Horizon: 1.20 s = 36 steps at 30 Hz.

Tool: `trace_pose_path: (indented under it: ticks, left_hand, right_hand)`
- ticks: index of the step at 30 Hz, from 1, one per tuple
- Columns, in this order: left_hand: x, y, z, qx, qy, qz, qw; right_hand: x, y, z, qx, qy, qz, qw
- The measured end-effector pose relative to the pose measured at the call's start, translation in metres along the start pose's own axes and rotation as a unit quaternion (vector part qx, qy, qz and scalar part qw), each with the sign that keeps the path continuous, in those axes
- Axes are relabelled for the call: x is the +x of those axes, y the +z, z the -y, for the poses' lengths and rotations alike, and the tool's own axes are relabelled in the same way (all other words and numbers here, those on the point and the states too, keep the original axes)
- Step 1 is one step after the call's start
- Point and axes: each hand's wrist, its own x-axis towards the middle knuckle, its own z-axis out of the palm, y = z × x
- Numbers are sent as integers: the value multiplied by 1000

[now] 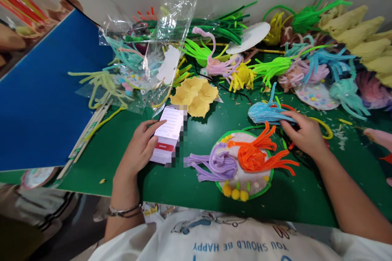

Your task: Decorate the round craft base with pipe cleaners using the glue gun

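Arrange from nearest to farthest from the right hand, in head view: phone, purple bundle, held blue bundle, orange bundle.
1. Blue bundle: in the right hand.
2. Orange bundle: round panel's right side.
3. Purple bundle: panel's left side.
4. Phone: far left, touched by left hand.

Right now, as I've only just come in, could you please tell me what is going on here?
A person's left hand is at a lit phone, while the right hand holds a light blue bundle by its strands. Between the hands lies a round piece bearing a purple bundle and an orange bundle. More colourful bundles lie toward the back of the green table.
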Motion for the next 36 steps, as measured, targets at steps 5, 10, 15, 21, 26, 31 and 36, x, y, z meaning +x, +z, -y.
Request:
trace_pose_path:
  ticks: [5, 10, 15, 21, 26, 31, 36]
  left_hand:
    - [-1, 0, 1, -10, -9, 1, 1000]
    - [0, 0, 2, 1, -15, 5, 1000]
    - [0, 1, -1, 6, 8, -9, 1000]
    - [-7, -1, -14, 59, 93, -111, 988]
    - [-10, 0, -19, 105, 77, -97, 987]
    - [-9, 7, -11, 129, 40, -120, 984]
    - [-8, 9, -6, 120, 29, -94, 988]
  right_hand:
    - [0, 0, 1, 0, 12, 6, 1000]
    - [0, -1, 1, 6, 13, 8, 1000]
    - [0, -1, 1, 7, 12, 11, 1000]
    - [0, 0, 1, 11, 2, 0, 1000]
    - [0, 0, 1, 5, 4, 4, 1000]
    - [0, 0, 1, 7, 10, 7, 1000]
    - [0, 0, 1, 11, 19, 10, 1000]
